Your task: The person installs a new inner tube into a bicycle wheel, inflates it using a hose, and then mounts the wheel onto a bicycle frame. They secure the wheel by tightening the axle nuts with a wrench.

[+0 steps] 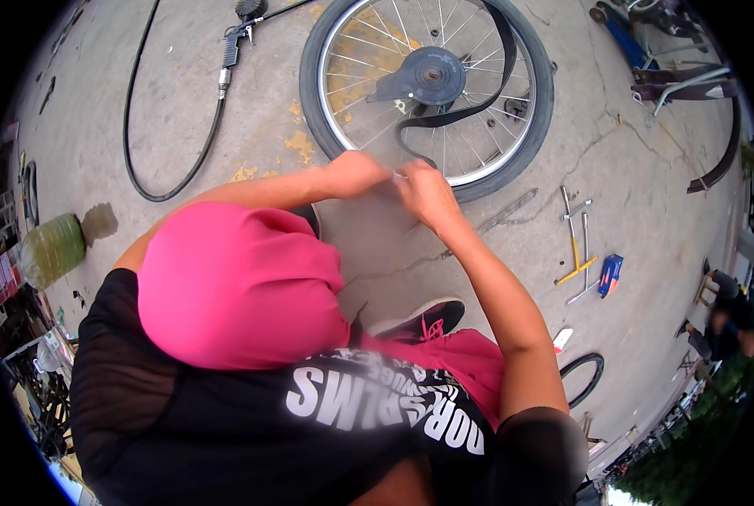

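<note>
A bicycle wheel (530, 148) with a dark hub (432, 74) lies on the floor before me. A flat black rubber strip (455, 116) winds across its spokes and runs down toward my hands. My left hand (357, 175) is closed at the near side of the wheel, beside my right hand (428, 196). The fingers of my right hand are bent and closed at the wheel's near edge, where the strip ends behind them. Between the two hands is a small pale thing, blurred by motion; I cannot make out what either hand holds.
An air gun with hose (231, 52) lies at left, near a greenish plastic jug (52, 249). At right are wrenches (578, 270), a blue box (611, 276), a black rubber loop (596, 371) and metal frames (685, 93). Another person (723, 325) is at far right.
</note>
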A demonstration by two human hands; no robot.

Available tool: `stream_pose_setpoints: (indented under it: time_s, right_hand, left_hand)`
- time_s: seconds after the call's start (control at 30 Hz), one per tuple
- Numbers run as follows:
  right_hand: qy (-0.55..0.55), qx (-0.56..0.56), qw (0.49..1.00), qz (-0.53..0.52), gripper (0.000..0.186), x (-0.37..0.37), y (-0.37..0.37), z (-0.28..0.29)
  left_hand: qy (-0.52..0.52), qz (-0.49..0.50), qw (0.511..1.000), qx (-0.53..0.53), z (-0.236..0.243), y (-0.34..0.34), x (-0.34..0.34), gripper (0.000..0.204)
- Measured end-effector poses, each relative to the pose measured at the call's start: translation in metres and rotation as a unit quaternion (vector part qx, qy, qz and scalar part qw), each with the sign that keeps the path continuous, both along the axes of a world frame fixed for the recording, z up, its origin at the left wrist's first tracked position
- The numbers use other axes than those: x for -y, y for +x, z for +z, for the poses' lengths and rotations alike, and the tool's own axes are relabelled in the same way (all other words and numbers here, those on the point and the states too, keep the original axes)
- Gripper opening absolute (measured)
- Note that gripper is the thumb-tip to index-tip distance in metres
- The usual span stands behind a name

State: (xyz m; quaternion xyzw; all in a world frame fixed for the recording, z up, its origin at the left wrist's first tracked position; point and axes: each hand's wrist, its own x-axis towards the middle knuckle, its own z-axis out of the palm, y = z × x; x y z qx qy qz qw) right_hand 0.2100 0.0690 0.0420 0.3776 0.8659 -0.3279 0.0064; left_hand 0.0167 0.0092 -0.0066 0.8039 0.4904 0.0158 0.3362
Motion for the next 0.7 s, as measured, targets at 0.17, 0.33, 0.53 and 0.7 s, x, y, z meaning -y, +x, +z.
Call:
stream_pose_setpoints:
  time_s: [0.17, 0.33, 0.53, 0.7]
  right_hand:
    - [0.168, -0.054, 0.98, -0.096, 0.031, -0.069, -0.01, 0.033]
    - [0.231, 0.056, 0.97, 0.043, 0.022, -0.107, 0.034, 0.049]
    - [0.284, 0.19, 0.94, 0.001, 0.018, -0.111, 0.097, 0.09]
    - [0.082, 0.009, 0.993, 0.088, 0.056, -0.033, 0.046, 0.036]
  left_hand:
    - [0.017, -0.005, 1.0, -0.023, 0.005, -0.01, -0.001, 0.021]
    - [0.032, -0.032, 0.995, -0.088, -0.009, -0.023, -0.002, 0.014]
    - [0.026, -0.056, 0.984, -0.167, 0.006, -0.05, -0.009, 0.016]
    - [0.053, -0.082, 0.984, -0.152, 0.012, -0.05, -0.014, 0.015]
